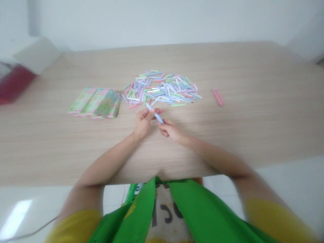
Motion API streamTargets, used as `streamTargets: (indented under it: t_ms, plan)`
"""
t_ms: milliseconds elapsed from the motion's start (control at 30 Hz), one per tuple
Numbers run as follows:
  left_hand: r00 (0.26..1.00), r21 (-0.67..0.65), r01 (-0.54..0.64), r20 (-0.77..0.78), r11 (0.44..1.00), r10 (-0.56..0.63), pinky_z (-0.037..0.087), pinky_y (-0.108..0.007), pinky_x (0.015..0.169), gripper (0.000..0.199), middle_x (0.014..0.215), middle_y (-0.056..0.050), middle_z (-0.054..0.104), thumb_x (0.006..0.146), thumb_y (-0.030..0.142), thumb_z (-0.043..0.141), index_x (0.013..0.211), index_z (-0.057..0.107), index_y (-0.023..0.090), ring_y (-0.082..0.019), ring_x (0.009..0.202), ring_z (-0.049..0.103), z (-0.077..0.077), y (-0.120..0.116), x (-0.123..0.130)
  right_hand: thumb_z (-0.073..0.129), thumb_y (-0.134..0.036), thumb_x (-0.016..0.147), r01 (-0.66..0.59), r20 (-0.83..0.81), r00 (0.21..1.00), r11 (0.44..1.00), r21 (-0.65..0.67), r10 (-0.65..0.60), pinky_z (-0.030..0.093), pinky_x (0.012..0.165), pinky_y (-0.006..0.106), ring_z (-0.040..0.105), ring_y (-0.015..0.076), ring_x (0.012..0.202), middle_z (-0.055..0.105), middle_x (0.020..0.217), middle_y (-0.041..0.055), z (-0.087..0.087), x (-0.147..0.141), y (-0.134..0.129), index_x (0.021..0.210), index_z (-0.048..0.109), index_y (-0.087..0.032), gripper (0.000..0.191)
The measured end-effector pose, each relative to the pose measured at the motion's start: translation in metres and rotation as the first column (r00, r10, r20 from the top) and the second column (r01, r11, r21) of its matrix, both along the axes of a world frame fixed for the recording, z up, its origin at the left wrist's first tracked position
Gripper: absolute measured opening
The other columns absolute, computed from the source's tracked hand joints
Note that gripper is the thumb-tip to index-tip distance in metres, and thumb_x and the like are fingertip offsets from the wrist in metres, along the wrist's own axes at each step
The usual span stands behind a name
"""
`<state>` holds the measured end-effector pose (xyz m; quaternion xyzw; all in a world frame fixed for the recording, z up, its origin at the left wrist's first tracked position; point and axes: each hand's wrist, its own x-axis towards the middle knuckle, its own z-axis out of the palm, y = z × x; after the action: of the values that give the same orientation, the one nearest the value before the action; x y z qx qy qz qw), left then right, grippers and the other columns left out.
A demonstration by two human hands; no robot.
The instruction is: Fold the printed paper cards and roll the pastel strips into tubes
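Observation:
Both of my hands hold one light blue pen (pixel 158 117) above the table, slanting from upper left to lower right. My left hand (pixel 143 122) pinches it near its pointed upper end, thumb on top. Its lower end sits in the closed fingers of my right hand (pixel 170 129). Just beyond my hands lies a loose pile of pastel pens (pixel 165 90) in blue, pink, green, purple and white. Some of the pile's pieces are too small and blurred to make out. To the right, a pair of pink pens (pixel 218 97) lies side by side.
Several flat green-and-pink printed packs (pixel 94 103) overlap on the table's left side. At the far left stand a dark red box (pixel 16 82) and a pale panel (pixel 37 55). A white wall (pixel 162 22) runs behind the wooden table (pixel 253 128).

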<state>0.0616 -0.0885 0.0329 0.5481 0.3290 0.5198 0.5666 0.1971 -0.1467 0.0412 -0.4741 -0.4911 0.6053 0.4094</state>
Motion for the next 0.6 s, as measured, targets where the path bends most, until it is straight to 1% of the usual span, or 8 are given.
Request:
streamTargets:
  t_ms: [33,100,200,300,367,433,500,600]
  plan:
    - [1.000,-0.021,0.005,-0.011,1.000,-0.006,0.058,-0.032,0.071,0.039,0.089,-0.009,0.077,0.081,0.055,0.072,0.083,0.074,0.016,-0.023,0.082,0.074,0.000,-0.002,0.001,0.049,-0.035,0.092,0.033,0.101,0.994,0.996,0.079,-0.041,0.024,0.050,0.024,0.036,0.0103,0.048,0.043,0.051,-0.0069,-0.002,0.000,-0.001,0.076,0.042,-0.023,0.022]
    - [0.999,-0.067,0.010,-0.040,0.998,-0.012,0.057,-0.031,0.064,0.040,0.082,-0.009,0.077,0.079,0.055,0.074,0.078,0.073,0.015,-0.021,0.071,0.073,0.001,-0.007,0.003,0.050,-0.036,0.093,0.067,0.314,0.940,0.973,0.222,-0.136,0.027,0.056,0.025,0.044,0.0126,0.057,0.052,0.061,-0.0033,-0.005,0.001,-0.004,0.081,0.050,-0.023,0.018]
    - [0.998,-0.084,-0.032,-0.065,0.996,0.026,0.057,-0.029,0.063,0.040,0.077,-0.009,0.077,0.077,0.054,0.076,0.070,0.071,0.015,-0.019,0.068,0.072,0.002,-0.011,0.006,0.053,-0.036,0.093,0.081,0.498,0.829,0.937,0.341,-0.253,0.027,0.061,0.028,0.048,0.0165,0.064,0.054,0.067,0.0000,-0.006,0.003,-0.009,0.089,0.058,-0.024,0.013]
    - [0.996,-0.059,-0.059,-0.063,0.997,0.056,0.057,-0.030,0.068,0.039,0.080,-0.009,0.077,0.074,0.052,0.079,0.069,0.070,0.015,-0.019,0.072,0.073,0.004,-0.013,0.007,0.055,-0.037,0.092,0.086,0.528,0.798,0.923,0.375,-0.289,0.026,0.061,0.029,0.049,0.0187,0.065,0.053,0.066,0.0010,-0.001,0.004,-0.011,0.091,0.060,-0.024,0.014]
    - [0.998,-0.032,-0.044,-0.046,0.999,0.042,0.057,-0.032,0.076,0.038,0.083,-0.008,0.078,0.073,0.051,0.081,0.068,0.069,0.015,-0.021,0.081,0.074,0.005,-0.012,0.006,0.055,-0.038,0.092,0.060,0.536,0.802,0.929,0.366,-0.263,0.023,0.060,0.029,0.045,0.0174,0.061,0.050,0.061,0.0003,0.002,0.006,-0.009,0.081,0.057,-0.024,0.019]
    - [1.000,0.015,-0.004,-0.030,1.000,0.004,0.055,-0.035,0.089,0.036,0.087,-0.008,0.078,0.074,0.051,0.080,0.070,0.071,0.016,-0.024,0.098,0.073,0.007,-0.010,0.005,0.053,-0.039,0.092,0.024,0.533,0.817,0.937,0.349,-0.219,0.020,0.058,0.029,0.040,0.0151,0.056,0.046,0.057,-0.0009,0.004,0.007,-0.005,0.068,0.050,-0.023,0.029]
    - [0.995,0.069,0.092,-0.037,0.993,-0.090,0.052,-0.038,0.099,0.036,0.092,-0.010,0.078,0.076,0.052,0.078,0.075,0.074,0.017,-0.026,0.111,0.069,0.010,-0.007,0.002,0.051,-0.040,0.091,-0.003,0.514,0.839,0.944,0.331,-0.177,0.016,0.056,0.029,0.035,0.0134,0.053,0.041,0.053,-0.0020,0.004,0.009,-0.002,0.060,0.043,-0.022,0.037]
    - [0.948,0.079,0.315,-0.065,0.946,-0.311,0.053,-0.042,0.099,0.039,0.103,-0.014,0.076,0.077,0.055,0.077,0.086,0.077,0.017,-0.030,0.113,0.068,0.019,-0.002,-0.006,0.051,-0.043,0.088,-0.003,0.445,0.884,0.949,0.315,-0.145,0.014,0.054,0.029,0.030,0.0116,0.051,0.034,0.050,-0.0033,-0.001,0.009,-0.001,0.054,0.037,-0.022,0.042]
